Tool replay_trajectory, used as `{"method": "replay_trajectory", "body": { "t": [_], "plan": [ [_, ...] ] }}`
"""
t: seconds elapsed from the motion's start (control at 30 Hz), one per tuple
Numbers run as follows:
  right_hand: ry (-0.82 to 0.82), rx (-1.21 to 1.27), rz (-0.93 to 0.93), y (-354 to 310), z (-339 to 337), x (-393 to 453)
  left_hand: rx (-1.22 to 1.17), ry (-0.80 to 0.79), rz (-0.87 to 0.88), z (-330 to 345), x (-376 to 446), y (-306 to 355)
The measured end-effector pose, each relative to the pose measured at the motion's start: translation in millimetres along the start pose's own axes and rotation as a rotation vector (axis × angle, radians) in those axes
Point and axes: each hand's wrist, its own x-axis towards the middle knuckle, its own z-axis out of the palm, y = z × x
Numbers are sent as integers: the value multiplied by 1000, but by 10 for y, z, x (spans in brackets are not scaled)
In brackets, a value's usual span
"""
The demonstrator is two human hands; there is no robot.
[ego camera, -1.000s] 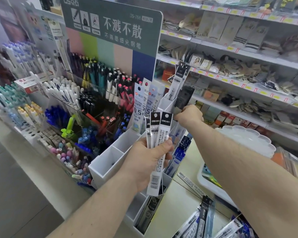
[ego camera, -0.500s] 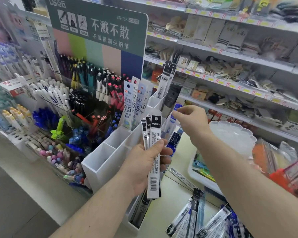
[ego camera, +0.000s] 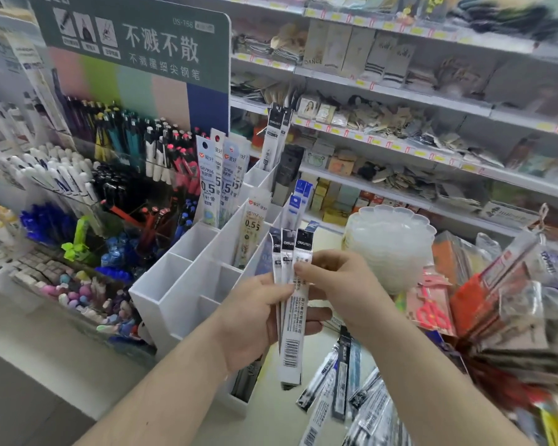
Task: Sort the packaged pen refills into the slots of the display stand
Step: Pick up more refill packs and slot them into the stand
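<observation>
My left hand [ego camera: 255,320] grips a fan of three black-topped refill packs [ego camera: 292,317] upright in front of the white slotted display stand [ego camera: 174,284]. My right hand [ego camera: 339,284] pinches the frontmost pack near its upper part. In the stand's far slots stand blue-and-white 0.5 refill packs [ego camera: 218,178], a black-topped pack [ego camera: 276,136] at the back, and a beige 0.5 pack [ego camera: 252,226] in a middle slot. The near-left slots hold nothing. More refill packs [ego camera: 345,391] lie loose on the counter below my hands.
A pen display [ego camera: 120,149] with a green sign stands left of the stand. A stack of clear scalloped trays [ego camera: 387,239] sits to the right, with packaged goods [ego camera: 496,300] beside it. Shelves of small goods [ego camera: 400,107] run behind.
My right hand came back from the stand's far slot, where it left a black-topped pack, and now pinches the front pack in my left hand. The left hand's bundle shrank by one.
</observation>
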Motion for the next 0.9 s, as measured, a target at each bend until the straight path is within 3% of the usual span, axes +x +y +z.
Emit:
{"method": "replay_trajectory", "body": {
  "t": [0.27,0.47,0.67,0.9],
  "plan": [
    [-54,86,-3,79,-76,-75,85,55,-38,-83,-6,-71],
    [6,114,34,136,-102,-62,101,47,-44,-112,4,-59],
    [125,386,91,134,-231,-23,128,222,-35,-131,32,-39],
    [107,429,93,146,-149,-44,246,286,-34,-118,46,-41]
  ]
}}
